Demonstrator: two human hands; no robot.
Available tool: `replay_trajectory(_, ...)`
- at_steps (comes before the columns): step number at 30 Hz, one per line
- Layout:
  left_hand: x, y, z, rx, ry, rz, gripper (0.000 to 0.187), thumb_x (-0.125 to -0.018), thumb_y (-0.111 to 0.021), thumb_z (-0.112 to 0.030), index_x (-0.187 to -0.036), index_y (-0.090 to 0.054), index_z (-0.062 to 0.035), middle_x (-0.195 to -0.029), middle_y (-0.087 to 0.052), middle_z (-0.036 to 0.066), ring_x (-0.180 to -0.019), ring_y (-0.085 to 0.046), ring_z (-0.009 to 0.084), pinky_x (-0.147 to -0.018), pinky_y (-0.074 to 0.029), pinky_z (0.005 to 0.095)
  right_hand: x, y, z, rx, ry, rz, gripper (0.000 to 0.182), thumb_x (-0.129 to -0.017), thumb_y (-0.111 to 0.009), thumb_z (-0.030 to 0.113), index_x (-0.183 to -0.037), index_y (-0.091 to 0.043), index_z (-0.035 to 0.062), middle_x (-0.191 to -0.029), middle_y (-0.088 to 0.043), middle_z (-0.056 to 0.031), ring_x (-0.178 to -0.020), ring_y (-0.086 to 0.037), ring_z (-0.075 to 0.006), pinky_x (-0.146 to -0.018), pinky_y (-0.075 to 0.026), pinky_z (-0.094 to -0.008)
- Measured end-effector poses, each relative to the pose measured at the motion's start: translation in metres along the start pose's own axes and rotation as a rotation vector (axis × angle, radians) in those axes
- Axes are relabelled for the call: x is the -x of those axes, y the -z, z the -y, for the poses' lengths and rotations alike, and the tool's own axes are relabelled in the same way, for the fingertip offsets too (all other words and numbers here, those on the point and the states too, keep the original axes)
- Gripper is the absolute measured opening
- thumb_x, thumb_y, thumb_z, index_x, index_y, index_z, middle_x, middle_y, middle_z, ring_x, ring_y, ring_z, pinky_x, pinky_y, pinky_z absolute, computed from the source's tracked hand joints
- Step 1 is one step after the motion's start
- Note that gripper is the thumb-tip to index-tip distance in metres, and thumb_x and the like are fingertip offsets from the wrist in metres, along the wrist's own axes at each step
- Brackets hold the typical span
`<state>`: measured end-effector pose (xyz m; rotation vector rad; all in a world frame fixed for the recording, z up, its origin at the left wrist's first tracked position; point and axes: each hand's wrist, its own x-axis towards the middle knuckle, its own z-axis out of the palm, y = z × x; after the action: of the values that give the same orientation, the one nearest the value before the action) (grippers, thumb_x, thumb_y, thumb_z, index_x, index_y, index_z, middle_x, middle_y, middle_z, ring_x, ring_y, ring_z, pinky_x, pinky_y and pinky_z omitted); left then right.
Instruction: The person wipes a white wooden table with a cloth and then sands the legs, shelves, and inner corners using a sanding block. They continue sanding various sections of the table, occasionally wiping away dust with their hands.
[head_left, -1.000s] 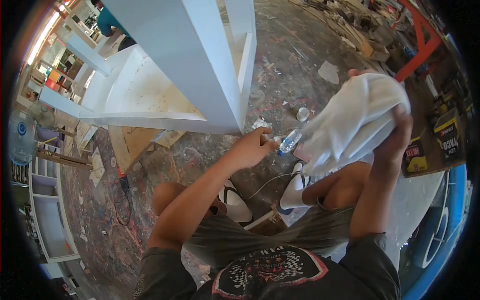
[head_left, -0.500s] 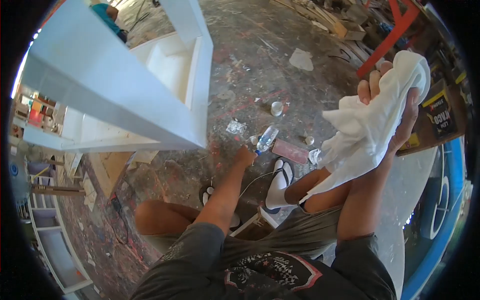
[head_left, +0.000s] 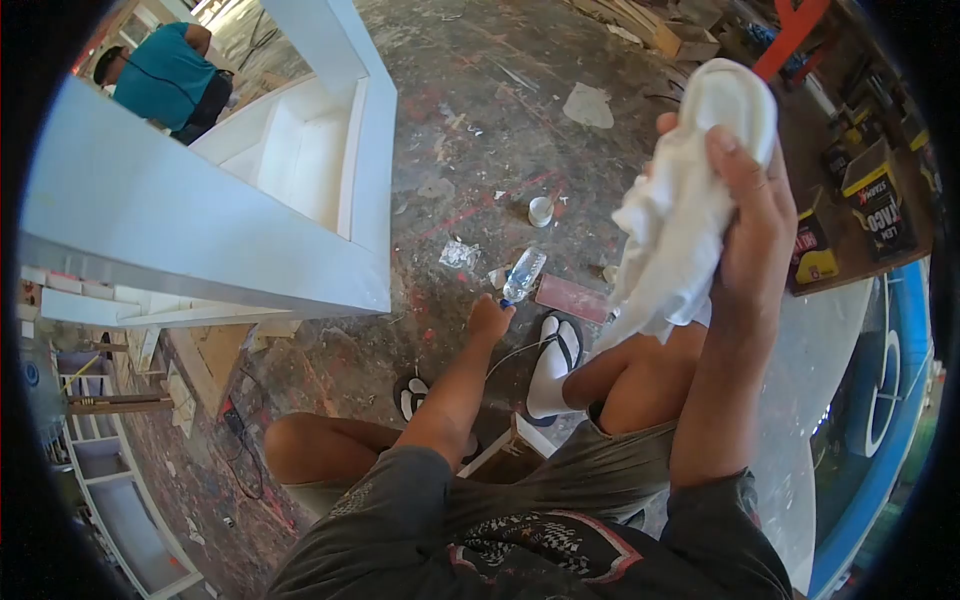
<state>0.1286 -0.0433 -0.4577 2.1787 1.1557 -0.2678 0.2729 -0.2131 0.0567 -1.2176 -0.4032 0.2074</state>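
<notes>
My right hand (head_left: 755, 205) is raised at the right, its thumb and fingers closed around a bunched white cloth (head_left: 675, 225). The top of the cloth forms a smooth oval, and its loose end hangs down over my knee. Low in front of me, my left hand (head_left: 490, 318) is closed at the blue-capped neck of a clear plastic bottle (head_left: 525, 272). The bottle tilts away from me and its body reaches past my fingers. Beside it lies a flat reddish block (head_left: 571, 299). A small white cup (head_left: 540, 211) stands farther off on the floor.
A large white cabinet frame (head_left: 375, 190) fills the left side, with a person in a teal shirt (head_left: 170, 80) beyond it. Dark tins (head_left: 880, 205) sit on a shelf at the right. Crumpled foil (head_left: 459, 253) and scraps litter the paint-stained floor (head_left: 470, 130).
My right hand has turned and lifted slightly leftward, with the cloth now more gathered. My left hand stays at the bottle. The view has shifted, showing more of the other person.
</notes>
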Motion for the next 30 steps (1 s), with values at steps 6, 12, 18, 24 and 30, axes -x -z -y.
replay_trajectory(6,0.036,0.065,-0.022,-0.462,-0.389,0.51,0.073,-0.09,-0.074,-0.047,-0.146,-0.057,-0.0027,-0.143,-0.065,0.019,-0.133,-0.063,0.0371,-0.112,-0.049,0.0486,-0.003,0.015,-0.007,0.519,-0.152,0.828,0.03,-0.105,-0.069,0.025,-0.12,-0.072,-0.0005,-0.107,-0.076,-0.01,-0.096,-0.07,-0.0162,-0.086,-0.057,-0.0322)
replay_trajectory(12,0.211,0.279,-0.059,-0.443,-0.85,0.648,0.045,-0.097,-0.072,-0.043,-0.13,-0.072,-0.0123,-0.131,-0.07,0.016,-0.122,-0.068,0.0331,-0.098,-0.055,0.0461,-0.008,0.051,0.01,0.719,-0.175,0.793,0.034,-0.107,-0.067,0.033,-0.107,-0.073,-0.0001,-0.108,-0.076,-0.0109,-0.098,-0.071,-0.018,-0.084,-0.057,-0.0315)
replay_trajectory(18,0.269,0.457,0.013,-0.131,-0.828,-0.312,0.035,-0.099,-0.075,-0.03,-0.126,-0.071,-0.0064,-0.119,-0.072,0.014,-0.112,-0.069,0.0331,-0.094,-0.055,0.0409,-0.033,0.138,-0.182,0.593,-0.493,0.427,0.025,-0.11,-0.057,0.027,-0.108,-0.063,0.0032,-0.109,-0.075,-0.0125,-0.097,-0.073,-0.0238,-0.078,-0.06,-0.0372)
replay_trajectory(24,0.196,0.493,0.099,-0.322,-0.492,-0.984,0.043,-0.101,-0.07,-0.033,-0.131,-0.07,-0.0014,-0.116,-0.076,0.018,-0.112,-0.07,0.0317,-0.097,-0.054,0.0456,0.011,0.192,-0.339,1.231,-0.298,0.678,0.038,-0.108,-0.061,0.034,-0.127,-0.059,0.0011,-0.118,-0.072,-0.012,-0.107,-0.07,-0.0289,-0.09,-0.057,-0.0435)
replay_trajectory(30,0.135,0.507,0.056,0.049,-0.146,-0.453,0.054,-0.099,-0.072,-0.035,-0.14,-0.064,-0.0006,-0.127,-0.073,0.023,-0.116,-0.07,0.0388,-0.103,-0.053,0.0482,0.017,0.175,-0.385,1.059,-0.276,0.587,0.04,-0.108,-0.061,0.035,-0.129,-0.058,0.001,-0.121,-0.071,-0.0116,-0.108,-0.069,-0.0283,-0.091,-0.056,-0.0436)
